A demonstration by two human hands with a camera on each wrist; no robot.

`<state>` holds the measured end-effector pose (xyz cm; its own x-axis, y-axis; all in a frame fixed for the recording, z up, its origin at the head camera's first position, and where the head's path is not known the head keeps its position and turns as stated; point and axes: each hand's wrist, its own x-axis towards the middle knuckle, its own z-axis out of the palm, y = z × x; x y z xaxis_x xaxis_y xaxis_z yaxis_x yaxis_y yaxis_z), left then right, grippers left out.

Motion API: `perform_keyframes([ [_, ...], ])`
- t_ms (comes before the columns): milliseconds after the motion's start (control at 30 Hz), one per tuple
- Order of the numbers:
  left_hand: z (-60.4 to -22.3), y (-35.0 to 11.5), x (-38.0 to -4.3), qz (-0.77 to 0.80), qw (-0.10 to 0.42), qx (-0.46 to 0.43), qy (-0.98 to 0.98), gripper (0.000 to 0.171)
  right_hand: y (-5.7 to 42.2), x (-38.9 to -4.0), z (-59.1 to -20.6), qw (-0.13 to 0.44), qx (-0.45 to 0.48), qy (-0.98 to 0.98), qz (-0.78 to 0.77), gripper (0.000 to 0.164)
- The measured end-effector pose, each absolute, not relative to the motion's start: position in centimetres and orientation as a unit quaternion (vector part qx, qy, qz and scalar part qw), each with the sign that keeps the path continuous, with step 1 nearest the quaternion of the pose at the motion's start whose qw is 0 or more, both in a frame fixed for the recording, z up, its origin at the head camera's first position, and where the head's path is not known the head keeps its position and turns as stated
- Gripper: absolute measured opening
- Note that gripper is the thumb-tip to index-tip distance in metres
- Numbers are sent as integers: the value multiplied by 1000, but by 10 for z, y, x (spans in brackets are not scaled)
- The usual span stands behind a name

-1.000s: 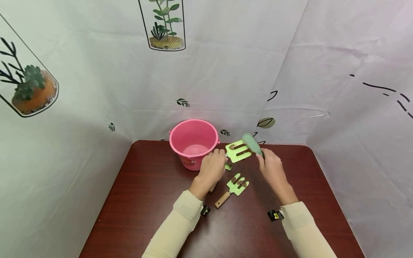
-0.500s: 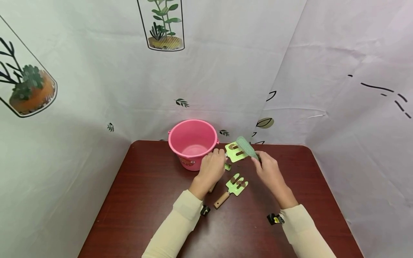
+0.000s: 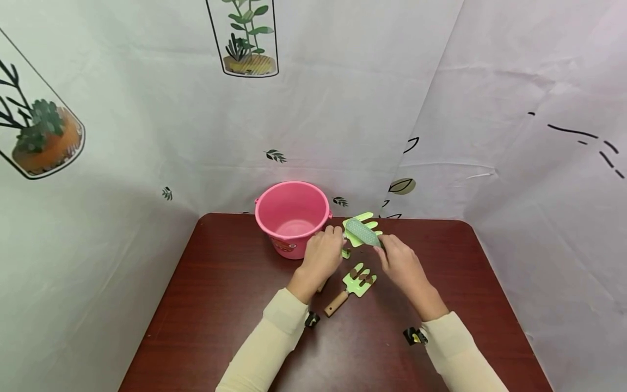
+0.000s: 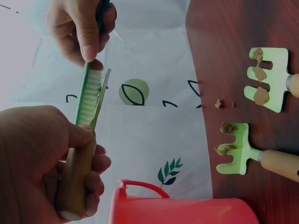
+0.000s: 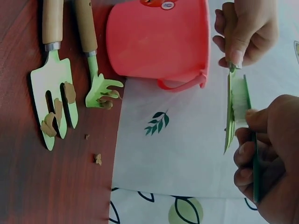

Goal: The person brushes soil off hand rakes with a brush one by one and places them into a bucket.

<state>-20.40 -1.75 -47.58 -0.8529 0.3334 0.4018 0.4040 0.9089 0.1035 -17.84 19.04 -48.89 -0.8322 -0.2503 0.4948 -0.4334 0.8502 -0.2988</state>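
Note:
In the head view my left hand [image 3: 323, 255] grips the wooden handle [image 4: 76, 182] of a garden hand fork with a light green head [image 3: 354, 240], held above the table. My right hand [image 3: 404, 262] holds a green scrub brush [image 3: 361, 232] by its handle. White bristles [image 5: 240, 100] lie against the fork head's face, and the brush hides part of it. Below, a second hand fork [image 3: 360, 284] with brown clumps on its tines lies on the table. A small hand rake [image 5: 98, 91], also with brown clumps, lies beside it, mostly hidden behind my left hand in the head view.
A pink bucket [image 3: 270, 222] stands at the table's back edge, just left of my left hand. Brown crumbs [image 5: 97, 159] lie on the dark red table [image 3: 210, 305]. A white printed cloth [image 3: 333, 109] hangs behind and at both sides.
My right hand has drawn the brush left and down along the fork head, from its tines towards its base. The fork's tines now show more; my left hand has stayed nearly still.

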Motion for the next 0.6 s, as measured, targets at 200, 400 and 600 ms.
perform_keyframes([
  [200, -476, -18, -203, -90, 199, -200, -955, 20, 188, -178, -486, 228, 164, -939, 196, 30],
  [400, -475, -18, -203, -81, 200, -199, -956, 19, 186, -178, -485, 233, 148, -942, 189, 27],
  [600, -476, -17, -204, -73, 192, -194, -959, 19, 186, -179, -486, 238, 138, -944, 184, 28],
])
